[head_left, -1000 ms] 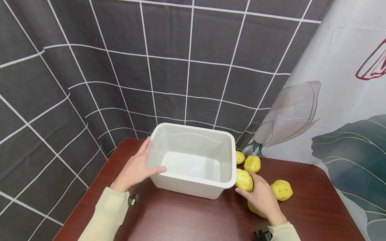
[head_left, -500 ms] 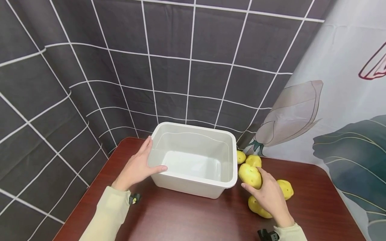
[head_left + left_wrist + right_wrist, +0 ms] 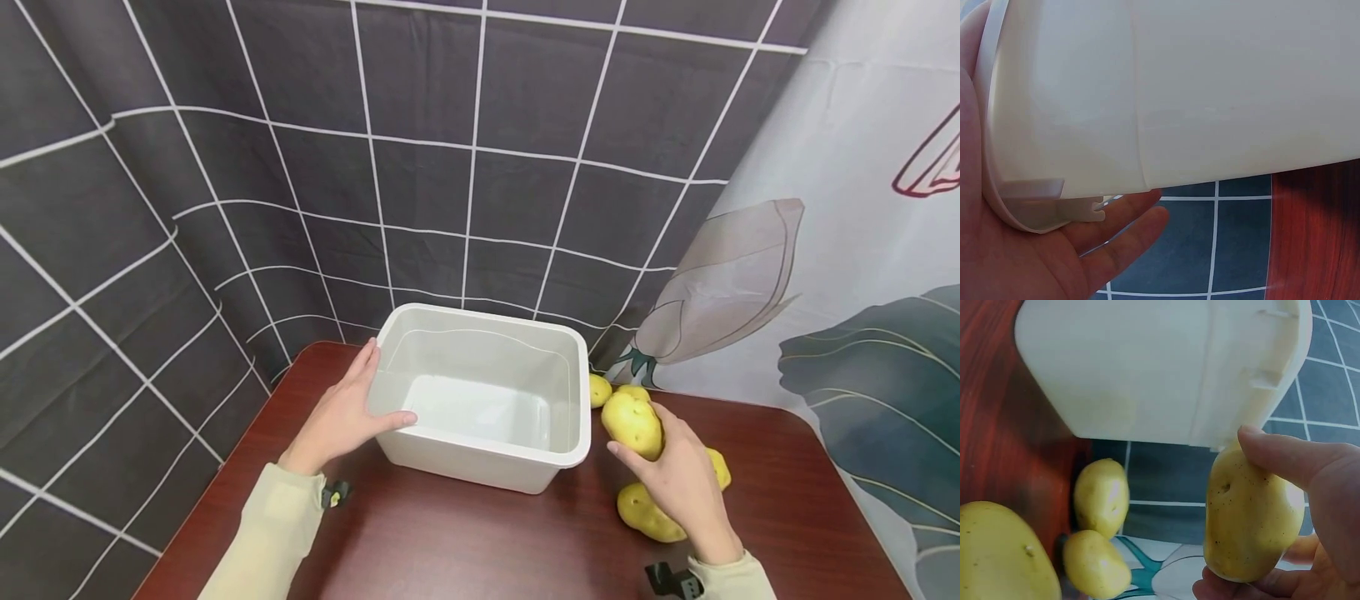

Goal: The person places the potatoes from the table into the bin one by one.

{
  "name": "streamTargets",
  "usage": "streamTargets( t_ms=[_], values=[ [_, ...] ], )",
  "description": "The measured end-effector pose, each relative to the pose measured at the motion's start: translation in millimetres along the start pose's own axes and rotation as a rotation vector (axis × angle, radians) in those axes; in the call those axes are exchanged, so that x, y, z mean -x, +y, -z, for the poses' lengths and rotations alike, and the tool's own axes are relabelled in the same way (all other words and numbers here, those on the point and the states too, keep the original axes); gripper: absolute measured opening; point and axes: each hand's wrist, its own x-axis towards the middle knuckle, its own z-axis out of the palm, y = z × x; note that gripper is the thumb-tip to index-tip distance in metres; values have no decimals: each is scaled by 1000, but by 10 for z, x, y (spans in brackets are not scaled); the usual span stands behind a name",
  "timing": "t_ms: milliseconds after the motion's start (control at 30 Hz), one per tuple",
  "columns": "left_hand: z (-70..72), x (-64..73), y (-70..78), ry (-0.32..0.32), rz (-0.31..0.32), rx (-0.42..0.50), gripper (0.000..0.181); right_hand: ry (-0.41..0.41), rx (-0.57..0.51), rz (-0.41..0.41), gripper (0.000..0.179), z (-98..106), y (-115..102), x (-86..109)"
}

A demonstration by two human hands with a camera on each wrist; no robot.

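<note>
A yellow potato [image 3: 632, 424] is held in my right hand [image 3: 682, 475], to the right of a white plastic bin [image 3: 480, 462]. In the right wrist view the same potato [image 3: 1250, 515] sits between the thumb on one side and the fingers on the other. The bin stands upright, and its visible inside holds nothing. My left hand [image 3: 341, 421] rests against the bin's left front corner, fingers straight along the left side and thumb over the front rim. In the left wrist view the palm and fingers lie around the bin's rim [image 3: 990, 125].
Several potatoes lie on the reddish-brown table [image 3: 480, 542] at right: one potato [image 3: 651, 512] in front, one potato [image 3: 717, 468] partly behind my hand, and one potato [image 3: 598, 390] by the bin's back corner. A dark gridded curtain [image 3: 420, 192] hangs behind.
My right hand has moved to the right with the potato, away from the bin's right side. The left hand and bin stay in place.
</note>
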Motion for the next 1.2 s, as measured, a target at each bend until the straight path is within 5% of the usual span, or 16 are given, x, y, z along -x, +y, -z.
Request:
streamTargets(
  t_ms=[433, 1200],
  values=[
    [0, 1, 0, 3, -3, -1, 120, 121, -34, 29, 80, 98, -151, -53],
    [-16, 4, -17, 2, -2, -27, 120, 120, -66, 69, 81, 143, -473, -172]
  ],
)
